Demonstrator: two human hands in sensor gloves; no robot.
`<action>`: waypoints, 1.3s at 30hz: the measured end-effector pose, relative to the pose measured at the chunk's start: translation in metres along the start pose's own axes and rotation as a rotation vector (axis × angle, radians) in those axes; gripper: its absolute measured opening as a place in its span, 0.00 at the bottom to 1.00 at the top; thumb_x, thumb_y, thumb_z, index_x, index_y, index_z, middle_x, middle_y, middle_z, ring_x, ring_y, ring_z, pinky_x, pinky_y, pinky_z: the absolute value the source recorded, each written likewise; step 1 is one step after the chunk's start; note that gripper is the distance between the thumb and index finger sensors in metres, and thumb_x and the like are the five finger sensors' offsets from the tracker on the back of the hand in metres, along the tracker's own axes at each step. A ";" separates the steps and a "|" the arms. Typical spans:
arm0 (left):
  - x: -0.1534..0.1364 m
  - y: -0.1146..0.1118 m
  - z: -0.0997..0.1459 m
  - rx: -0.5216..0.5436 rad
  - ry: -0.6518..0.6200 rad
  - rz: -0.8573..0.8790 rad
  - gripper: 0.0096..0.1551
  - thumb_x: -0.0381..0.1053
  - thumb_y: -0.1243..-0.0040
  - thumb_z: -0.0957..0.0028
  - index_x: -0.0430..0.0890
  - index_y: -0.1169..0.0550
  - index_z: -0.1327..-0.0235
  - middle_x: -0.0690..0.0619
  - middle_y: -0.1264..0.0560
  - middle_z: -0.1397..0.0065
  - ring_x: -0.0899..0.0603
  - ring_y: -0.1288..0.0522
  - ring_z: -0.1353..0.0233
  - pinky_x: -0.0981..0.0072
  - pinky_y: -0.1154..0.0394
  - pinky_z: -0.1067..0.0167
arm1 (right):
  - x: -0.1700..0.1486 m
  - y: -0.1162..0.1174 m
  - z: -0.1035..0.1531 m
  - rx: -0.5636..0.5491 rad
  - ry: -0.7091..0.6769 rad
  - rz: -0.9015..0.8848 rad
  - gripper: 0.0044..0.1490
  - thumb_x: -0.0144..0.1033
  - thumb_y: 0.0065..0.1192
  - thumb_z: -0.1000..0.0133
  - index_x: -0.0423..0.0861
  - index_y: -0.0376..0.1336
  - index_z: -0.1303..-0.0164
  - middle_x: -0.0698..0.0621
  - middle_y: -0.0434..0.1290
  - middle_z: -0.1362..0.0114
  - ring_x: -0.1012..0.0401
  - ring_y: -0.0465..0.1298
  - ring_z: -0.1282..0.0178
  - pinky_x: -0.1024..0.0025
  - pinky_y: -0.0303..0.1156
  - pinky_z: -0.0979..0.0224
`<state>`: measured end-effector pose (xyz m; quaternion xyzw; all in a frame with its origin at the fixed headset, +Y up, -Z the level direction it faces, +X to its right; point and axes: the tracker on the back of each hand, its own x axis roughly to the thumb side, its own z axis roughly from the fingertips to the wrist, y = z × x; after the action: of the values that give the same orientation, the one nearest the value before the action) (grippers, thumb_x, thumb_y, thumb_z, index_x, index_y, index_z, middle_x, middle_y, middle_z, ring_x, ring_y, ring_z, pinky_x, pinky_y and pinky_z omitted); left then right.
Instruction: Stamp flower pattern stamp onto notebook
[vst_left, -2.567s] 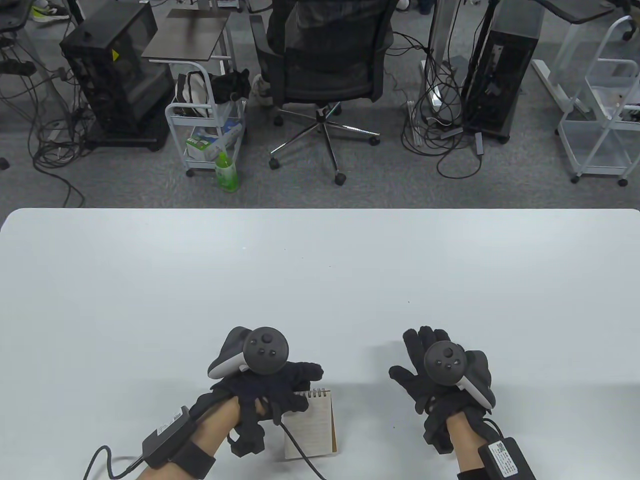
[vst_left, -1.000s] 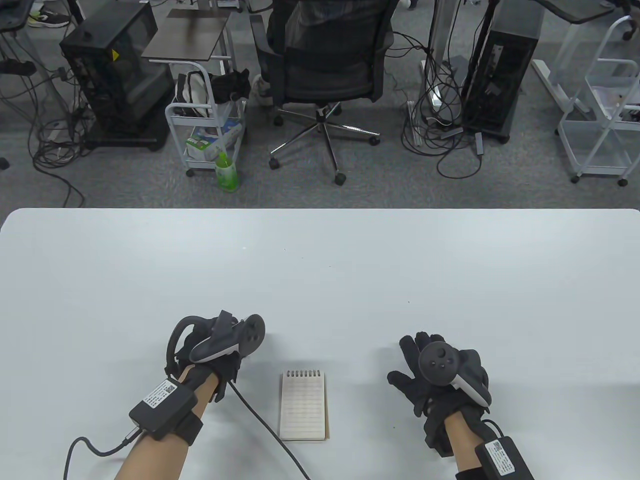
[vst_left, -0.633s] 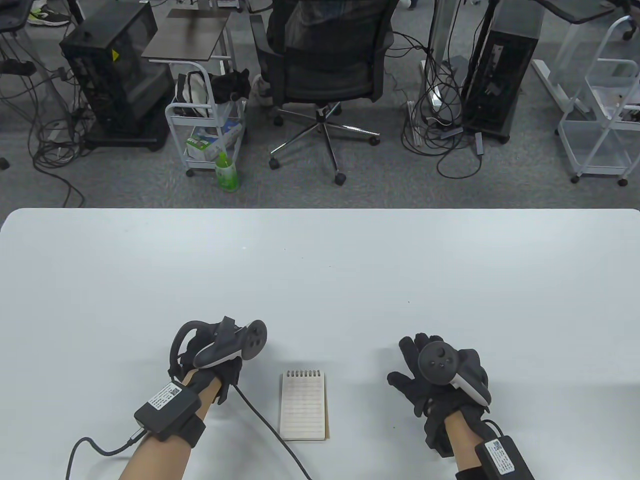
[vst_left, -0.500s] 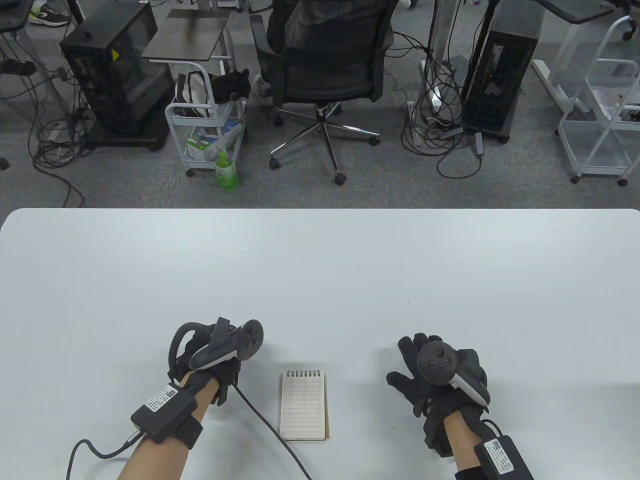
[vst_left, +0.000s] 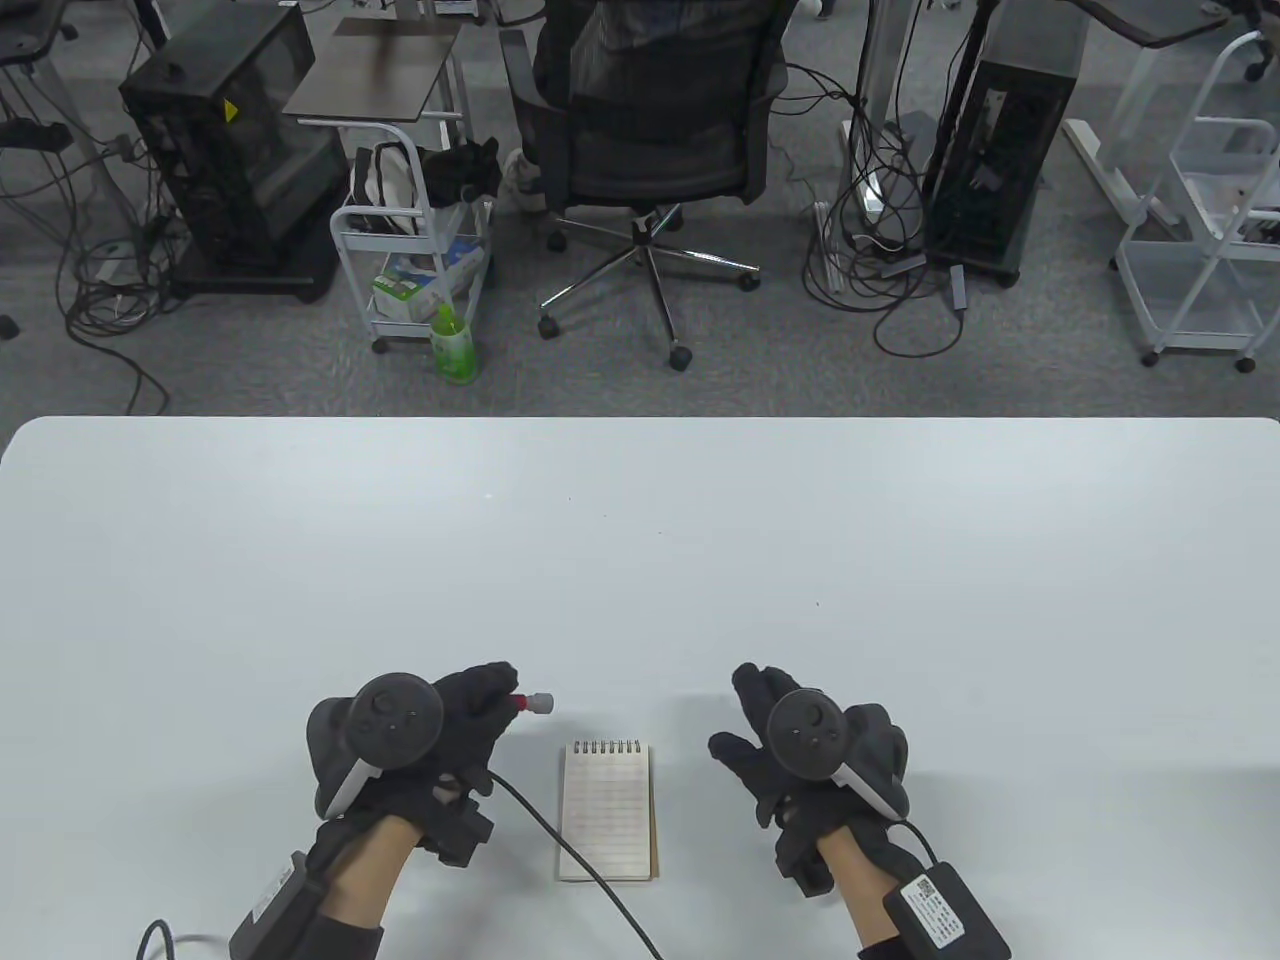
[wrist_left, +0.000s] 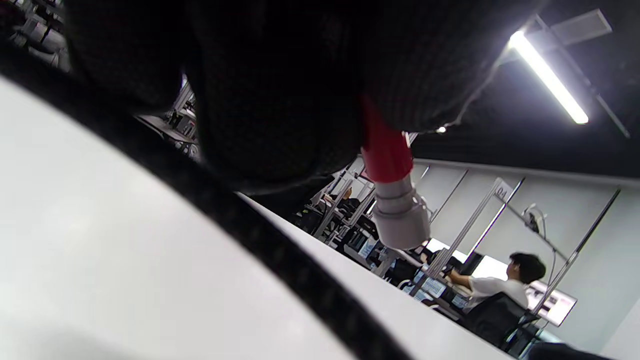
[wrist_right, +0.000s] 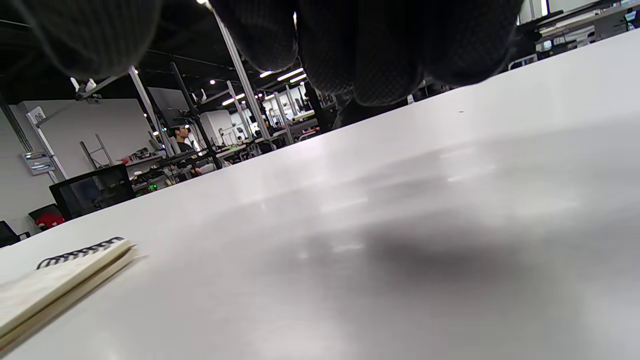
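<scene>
A small spiral notebook (vst_left: 607, 812) lies open on the white table (vst_left: 640, 540), lined page up, near the front edge. It also shows at the lower left of the right wrist view (wrist_right: 55, 285). My left hand (vst_left: 470, 705) is just left of the notebook and grips a stamp (vst_left: 532, 703) with a red body and a grey tip; the tip pokes out to the right, above and left of the notebook's top corner. In the left wrist view the stamp (wrist_left: 392, 195) sticks out from the gloved fingers. My right hand (vst_left: 765, 715) is right of the notebook, open, over bare table, holding nothing.
A black cable (vst_left: 560, 850) runs from my left glove across the notebook's lower left corner to the front edge. Beyond the table's far edge stand an office chair (vst_left: 650, 130), a small white cart (vst_left: 415, 260) and computer towers on the floor.
My left hand has turned palm down and the stamp's tip now shows, pointing toward the notebook. My right hand has moved left, closer to the notebook. The notebook has not moved.
</scene>
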<state>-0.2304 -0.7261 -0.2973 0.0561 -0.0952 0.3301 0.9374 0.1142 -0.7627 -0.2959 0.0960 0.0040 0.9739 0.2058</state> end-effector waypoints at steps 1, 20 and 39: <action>0.001 -0.004 0.003 0.010 0.001 0.045 0.25 0.53 0.33 0.58 0.45 0.17 0.49 0.47 0.15 0.48 0.45 0.12 0.57 0.38 0.24 0.46 | 0.005 0.002 0.000 0.005 -0.011 -0.018 0.49 0.60 0.60 0.55 0.50 0.54 0.25 0.40 0.57 0.23 0.40 0.67 0.29 0.45 0.66 0.33; 0.011 -0.050 0.011 -0.078 -0.100 0.440 0.24 0.53 0.33 0.57 0.45 0.18 0.50 0.48 0.14 0.50 0.46 0.11 0.58 0.38 0.23 0.46 | 0.050 0.006 0.011 -0.067 -0.131 -0.630 0.39 0.47 0.73 0.56 0.49 0.65 0.34 0.42 0.73 0.35 0.47 0.80 0.47 0.52 0.76 0.48; 0.019 -0.053 0.012 -0.129 -0.133 0.429 0.23 0.52 0.32 0.58 0.44 0.17 0.52 0.48 0.13 0.51 0.46 0.11 0.59 0.38 0.22 0.46 | 0.049 0.010 0.012 -0.028 -0.092 -0.761 0.33 0.37 0.74 0.56 0.45 0.69 0.40 0.40 0.76 0.41 0.48 0.82 0.53 0.51 0.77 0.50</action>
<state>-0.1839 -0.7577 -0.2834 -0.0041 -0.1873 0.5105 0.8392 0.0688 -0.7524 -0.2746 0.1284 0.0169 0.8225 0.5538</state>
